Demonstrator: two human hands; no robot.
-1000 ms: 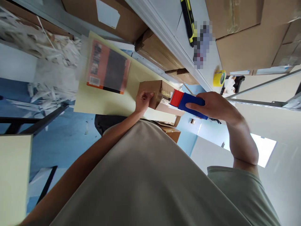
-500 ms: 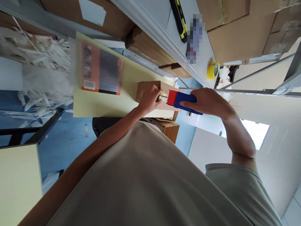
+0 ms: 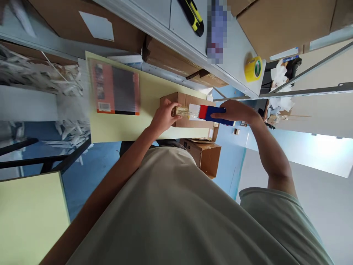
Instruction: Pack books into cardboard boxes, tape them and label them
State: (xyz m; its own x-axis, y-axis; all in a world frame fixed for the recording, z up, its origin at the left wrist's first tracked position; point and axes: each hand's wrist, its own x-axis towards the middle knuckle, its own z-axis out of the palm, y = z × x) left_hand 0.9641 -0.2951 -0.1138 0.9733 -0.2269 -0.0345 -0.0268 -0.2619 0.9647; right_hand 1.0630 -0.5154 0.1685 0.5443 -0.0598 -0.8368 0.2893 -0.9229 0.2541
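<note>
My left hand (image 3: 163,117), fingers closed, pinches the end of a clear, yellowish packing tape strip (image 3: 185,112) over a brown cardboard box (image 3: 180,122). The strip runs right to a blue tape dispenser (image 3: 217,115) with a red front edge. My right hand (image 3: 234,111) is wrapped around the dispenser's far end, thumb along its near side. A white label (image 3: 193,109) shows on the box top, partly behind the tape. The box lies on a pale yellow tabletop (image 3: 124,129).
An orange-and-black printed packet (image 3: 118,90) lies left of the box. On the grey shelf above are a black-and-yellow utility knife (image 3: 193,16) and a yellow tape roll (image 3: 253,69). An open carton (image 3: 211,160) stands below the table's right end. Large cartons (image 3: 286,27) line the shelf.
My left hand has moved left from the dispenser, and more tape spans the gap between my hands. The view has shifted slightly; the box's label shows more.
</note>
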